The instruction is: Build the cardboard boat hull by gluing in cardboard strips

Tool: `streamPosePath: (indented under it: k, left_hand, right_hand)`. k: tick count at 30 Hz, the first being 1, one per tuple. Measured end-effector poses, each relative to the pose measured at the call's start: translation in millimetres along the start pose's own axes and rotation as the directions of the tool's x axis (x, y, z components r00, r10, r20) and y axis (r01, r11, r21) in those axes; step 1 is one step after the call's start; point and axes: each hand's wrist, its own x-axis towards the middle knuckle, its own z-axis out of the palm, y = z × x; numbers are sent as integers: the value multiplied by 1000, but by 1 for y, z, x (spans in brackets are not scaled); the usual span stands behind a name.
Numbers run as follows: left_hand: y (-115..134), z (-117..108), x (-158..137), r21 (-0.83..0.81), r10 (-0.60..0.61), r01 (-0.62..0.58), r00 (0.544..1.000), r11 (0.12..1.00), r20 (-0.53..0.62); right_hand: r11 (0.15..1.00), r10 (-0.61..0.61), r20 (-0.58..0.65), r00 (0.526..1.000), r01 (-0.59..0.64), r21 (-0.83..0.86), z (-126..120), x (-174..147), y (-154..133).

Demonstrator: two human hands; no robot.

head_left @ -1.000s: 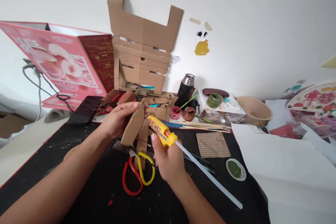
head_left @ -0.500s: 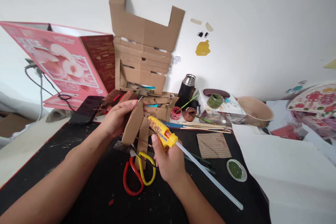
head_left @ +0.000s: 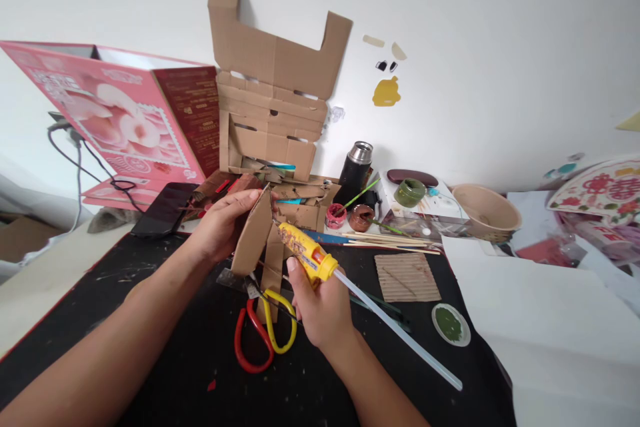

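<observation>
My left hand [head_left: 227,223] is closed on a folded piece of cardboard [head_left: 253,233], holding it raised and tilted above the table. In my right hand [head_left: 323,303] is a yellow hot glue gun [head_left: 306,250], stained with brown, and a long clear glue stick [head_left: 400,330] sticks out of its back end. The gun's nozzle points at the right edge of the cardboard; whether they touch I cannot tell. Below the cardboard lie scissors with one red and one yellow handle [head_left: 254,340], partly over a narrow cardboard strip [head_left: 273,260].
A black mat [head_left: 175,360] covers the table. Behind stand an open cardboard box [head_left: 273,90], a black thermos [head_left: 356,170] and small paint jars [head_left: 336,216]. To the right are wooden sticks [head_left: 395,240], a corrugated square [head_left: 407,277] and a lid with green paint [head_left: 450,325]. A phone [head_left: 157,210] lies left.
The glue gun has shifted slightly up and left along the cardboard's edge, and the glue stick's tail has risen a little. My left hand and the cardboard have barely moved.
</observation>
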Motion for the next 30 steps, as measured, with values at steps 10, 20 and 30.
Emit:
streamPosePath:
  k: [10,20,30]
  left_hand:
    - [0,0,1,7,7,-7,1000,1000,-2]
    - [0,-5,2,-6,-1,1,1000,1000,31]
    - [-1,-7,2,0,9,-9,999,1000,52]
  right_hand:
    - [1000,-9,7,1000,9,1,0,0,-1]
    - [1000,-18,9,1000,18,-16,0,0,-1]
    - [999,-29,6,1000,29,-35,-1,-1,-4]
